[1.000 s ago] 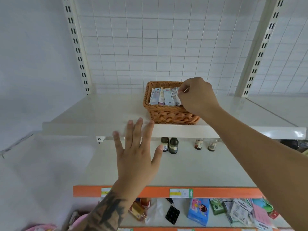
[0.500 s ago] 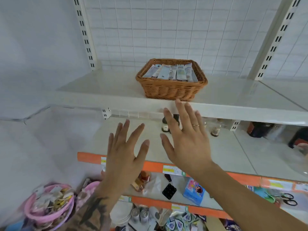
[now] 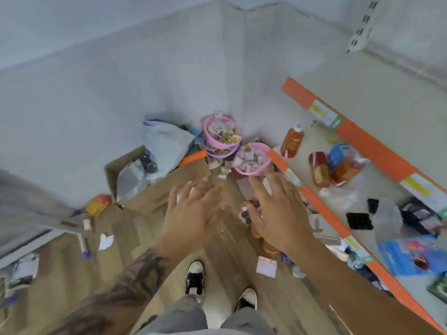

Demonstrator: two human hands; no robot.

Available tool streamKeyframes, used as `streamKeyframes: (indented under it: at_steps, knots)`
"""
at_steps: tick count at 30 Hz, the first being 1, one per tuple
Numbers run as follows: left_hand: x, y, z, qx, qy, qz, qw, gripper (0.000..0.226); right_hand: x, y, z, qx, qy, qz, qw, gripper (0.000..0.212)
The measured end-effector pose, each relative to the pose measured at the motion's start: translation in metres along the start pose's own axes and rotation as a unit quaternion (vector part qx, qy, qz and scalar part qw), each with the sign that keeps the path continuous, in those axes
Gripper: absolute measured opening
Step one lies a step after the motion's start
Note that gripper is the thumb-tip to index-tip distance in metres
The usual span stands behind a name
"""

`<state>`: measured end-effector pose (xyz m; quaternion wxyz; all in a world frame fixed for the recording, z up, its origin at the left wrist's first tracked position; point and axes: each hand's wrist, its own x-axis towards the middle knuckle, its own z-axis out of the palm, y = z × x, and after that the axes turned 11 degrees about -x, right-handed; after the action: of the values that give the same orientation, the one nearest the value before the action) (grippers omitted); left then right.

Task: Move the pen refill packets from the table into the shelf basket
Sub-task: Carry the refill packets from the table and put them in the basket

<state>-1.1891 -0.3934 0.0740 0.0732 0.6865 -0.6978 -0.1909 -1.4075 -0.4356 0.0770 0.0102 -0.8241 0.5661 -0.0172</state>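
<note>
Wooden floor (image 3: 242,281) fills the lower part of my view, because my head is turned down toward my feet and the corner of the room. Many small things lie on it: a cardboard box (image 3: 157,187), two pink baskets (image 3: 252,158) full of small items, a white packet (image 3: 266,265) near my shoe (image 3: 194,278). At my right side runs a shelf with an orange edge (image 3: 321,206), and on it stand some bottles (image 3: 292,141).

My left hand (image 3: 191,218) and my right hand (image 3: 278,213) both hang in the air in front of me, fingers spread and almost straight. Neither holds anything. I think they are empty because I am between two trips and need free fingers for the next grasp.

I cannot see the table, the wicker shelf basket or any pen refill packets from here; the picture is also blurred by motion. I judge that I must first find the table, then pick the next packets.
</note>
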Motion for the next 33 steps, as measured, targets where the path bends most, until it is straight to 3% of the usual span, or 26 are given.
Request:
streamKeyframes:
  at_steps: [12,23,33]
  knots:
    - [-0.153,-0.164,-0.050,-0.037,0.077,-0.206,0.975,0.059,0.009,-0.231,-0.004,0.003,-0.088,-0.188,0.978,0.065]
    - [-0.347,-0.374,-0.082,-0.102,0.121,-0.369,0.916,0.058,-0.025,-0.529,0.027,-0.016,-0.141,-0.327,0.934,0.066]
    - [-0.450,-0.490,-0.096,-0.156,0.174,-0.456,0.859,0.057,-0.056,-0.706,0.054,-0.038,-0.170,-0.436,0.883,0.064]
